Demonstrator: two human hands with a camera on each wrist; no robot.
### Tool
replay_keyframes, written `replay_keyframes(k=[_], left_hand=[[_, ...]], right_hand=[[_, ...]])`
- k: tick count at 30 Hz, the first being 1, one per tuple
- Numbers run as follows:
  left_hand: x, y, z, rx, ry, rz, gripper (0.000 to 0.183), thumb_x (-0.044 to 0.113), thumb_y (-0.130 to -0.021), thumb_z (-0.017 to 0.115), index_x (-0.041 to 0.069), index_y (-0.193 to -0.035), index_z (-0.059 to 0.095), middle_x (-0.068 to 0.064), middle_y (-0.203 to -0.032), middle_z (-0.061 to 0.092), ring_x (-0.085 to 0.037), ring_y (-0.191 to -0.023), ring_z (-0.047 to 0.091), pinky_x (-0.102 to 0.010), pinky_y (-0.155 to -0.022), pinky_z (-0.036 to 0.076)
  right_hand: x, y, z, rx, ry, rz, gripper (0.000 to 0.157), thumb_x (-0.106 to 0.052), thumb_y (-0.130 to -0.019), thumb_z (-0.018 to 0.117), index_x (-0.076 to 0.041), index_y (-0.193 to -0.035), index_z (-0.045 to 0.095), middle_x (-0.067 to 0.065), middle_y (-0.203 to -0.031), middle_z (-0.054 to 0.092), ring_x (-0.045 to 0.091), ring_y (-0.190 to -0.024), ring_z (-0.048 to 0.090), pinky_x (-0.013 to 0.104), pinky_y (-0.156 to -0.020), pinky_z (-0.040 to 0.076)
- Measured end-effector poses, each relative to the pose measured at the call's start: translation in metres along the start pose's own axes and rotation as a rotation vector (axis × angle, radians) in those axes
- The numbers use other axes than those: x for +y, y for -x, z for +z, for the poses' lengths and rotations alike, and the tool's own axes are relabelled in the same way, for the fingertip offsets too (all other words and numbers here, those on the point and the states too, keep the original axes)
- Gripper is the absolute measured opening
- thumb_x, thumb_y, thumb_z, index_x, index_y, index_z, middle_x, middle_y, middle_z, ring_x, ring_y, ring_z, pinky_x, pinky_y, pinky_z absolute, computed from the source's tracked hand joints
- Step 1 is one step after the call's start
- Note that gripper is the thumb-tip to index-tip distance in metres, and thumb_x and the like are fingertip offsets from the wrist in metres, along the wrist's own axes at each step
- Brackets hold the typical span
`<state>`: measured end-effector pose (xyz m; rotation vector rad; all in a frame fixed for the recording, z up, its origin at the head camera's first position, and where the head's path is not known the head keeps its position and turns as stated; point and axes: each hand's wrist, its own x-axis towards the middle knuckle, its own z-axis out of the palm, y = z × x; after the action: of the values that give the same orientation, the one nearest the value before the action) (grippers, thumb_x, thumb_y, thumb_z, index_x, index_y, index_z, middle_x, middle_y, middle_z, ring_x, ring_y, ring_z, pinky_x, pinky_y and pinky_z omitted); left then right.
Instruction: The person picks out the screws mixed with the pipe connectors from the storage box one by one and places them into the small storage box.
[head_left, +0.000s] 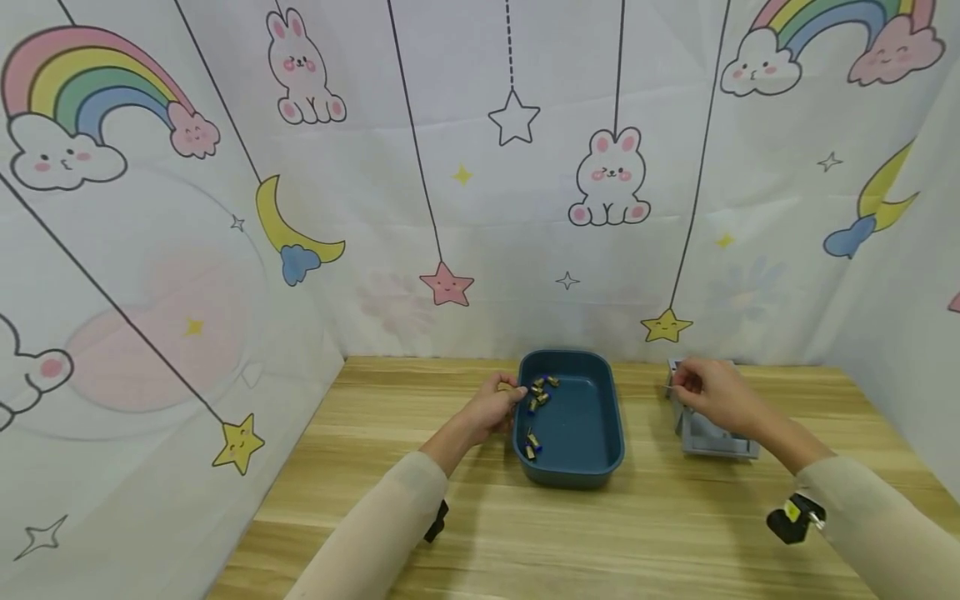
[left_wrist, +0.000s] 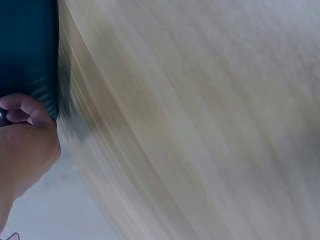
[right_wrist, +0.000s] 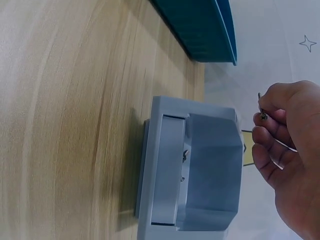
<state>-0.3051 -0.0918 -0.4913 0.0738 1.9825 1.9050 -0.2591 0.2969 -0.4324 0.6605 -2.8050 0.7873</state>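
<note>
My left hand (head_left: 491, 406) is at the left side of a dark teal plastic bin (head_left: 581, 477), its fingers curled at the rim. In the left wrist view, the curled fingers lie against the bin's wall (left_wrist: 30, 45). Several small gold-and-blue cylinders (head_left: 542, 399) lie along the left side inside the bin. Above a grey plastic tray-like holder (head_left: 720, 446), my right hand (head_left: 716, 392) pinches a small screw (right_wrist: 263, 116) between thumb and index finger. Small metal screws (right_wrist: 185, 156) sit in the holder's recess.
The wooden table (head_left: 480, 533) ends at a white patterned curtain (head_left: 525, 250) behind the bin and holder. A gap of bare wood separates bin and holder. More curtain hangs at both sides. A black wrist camera (head_left: 795, 518) is on the right forearm.
</note>
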Motion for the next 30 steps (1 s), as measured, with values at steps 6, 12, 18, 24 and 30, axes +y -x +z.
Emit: replay_keyframes(k=[6,12,18,24,30], left_hand=[[0.001,0.001,0.002,0.004,0.003,0.002,0.03,0.02,-0.111,0.058,0.006,-0.132,0.042,-0.001,-0.074,0.049,-0.009,-0.052,0.037,-0.026,-0.053,0.03],[0.001,0.002,0.002,0.01,0.005,-0.011,0.027,0.02,-0.111,0.058,0.008,-0.13,0.043,-0.001,-0.077,0.05,-0.011,-0.057,0.042,-0.026,-0.055,0.034],[0.001,0.002,0.001,0.012,0.006,-0.012,0.026,0.02,-0.111,0.058,0.009,-0.129,0.044,-0.002,-0.079,0.051,-0.011,-0.061,0.046,-0.025,-0.056,0.038],[0.002,0.003,0.0,0.012,0.017,-0.021,0.028,0.02,-0.111,0.059,0.008,-0.131,0.044,-0.003,-0.082,0.052,-0.01,-0.061,0.047,-0.024,-0.056,0.041],[0.0,0.001,0.0,0.024,0.004,-0.017,0.029,0.021,-0.11,0.06,0.008,-0.131,0.045,-0.001,-0.081,0.05,-0.011,-0.061,0.045,-0.025,-0.056,0.041]], right_hand=[[0.002,0.0,-0.001,0.0,0.004,0.016,0.004,-0.002,-0.099,0.071,0.0,-0.099,0.068,0.0,-0.086,0.065,0.013,-0.075,0.057,0.03,-0.062,0.051],[0.006,0.001,-0.001,0.002,0.012,0.031,0.005,-0.002,-0.098,0.072,-0.004,-0.096,0.068,0.0,-0.084,0.064,0.013,-0.074,0.056,0.029,-0.061,0.05],[0.013,0.001,-0.002,0.004,0.031,0.035,0.004,-0.003,-0.099,0.071,-0.004,-0.096,0.068,-0.001,-0.084,0.064,0.013,-0.073,0.056,0.029,-0.061,0.049],[0.021,0.003,-0.003,-0.005,0.039,0.038,0.004,-0.003,-0.098,0.069,-0.004,-0.095,0.067,-0.001,-0.084,0.063,0.014,-0.074,0.056,0.03,-0.062,0.049],[0.025,0.005,-0.004,-0.01,0.041,0.042,0.005,-0.003,-0.098,0.069,-0.003,-0.094,0.067,-0.001,-0.083,0.062,0.015,-0.073,0.055,0.03,-0.061,0.049]])
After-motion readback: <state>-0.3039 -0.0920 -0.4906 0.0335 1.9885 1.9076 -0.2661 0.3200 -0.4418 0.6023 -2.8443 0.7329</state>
